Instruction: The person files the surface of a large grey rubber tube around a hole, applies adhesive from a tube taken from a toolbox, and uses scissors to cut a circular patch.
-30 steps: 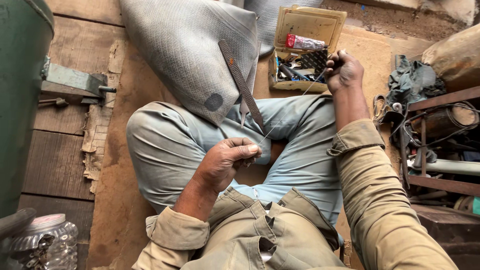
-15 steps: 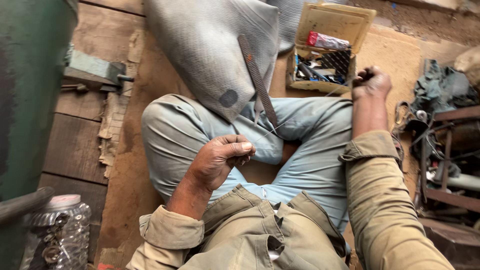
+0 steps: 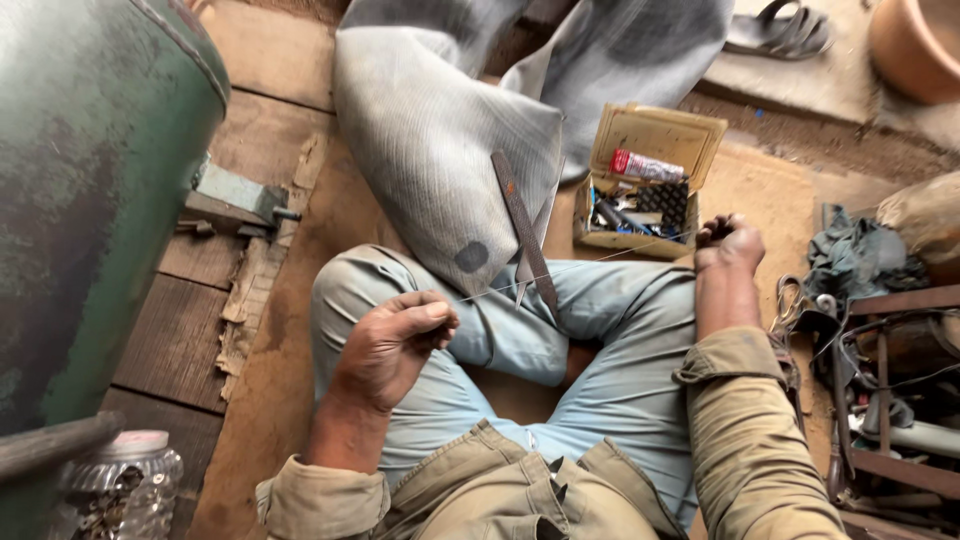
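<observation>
The left hand (image 3: 395, 340) is closed, thumb and fingers pinched together on one end of a thin pale thread (image 3: 580, 264), and it sits over the left thigh of the light blue trousers (image 3: 620, 340). The right hand (image 3: 728, 243) is curled into a loose fist out past the right knee, gripping the other end of the thread, though the exact pinch is too small to make out. The thread runs taut between the two hands, rising slightly toward the right, and crosses in front of the lower end of a long flat file (image 3: 522, 232). The file lies tilted on a grey sack (image 3: 440, 160) that is draped over the knees and spread on the floor beyond. Just beside the right hand, on the far side, stands an open cardboard box (image 3: 655, 135) with its lid tipped back; inside are small dark tools and a red and white tube (image 3: 645, 165). A big green drum (image 3: 90, 180) fills the left edge, with a clear jar (image 3: 120, 485) near its foot on the wooden planks (image 3: 180, 340). At the right are a heap of grey rag (image 3: 860, 260) and a rusty metal frame (image 3: 900, 400). A sandal (image 3: 780, 30) and a clay pot (image 3: 915, 45) lie at the top, well apart from the hands.
</observation>
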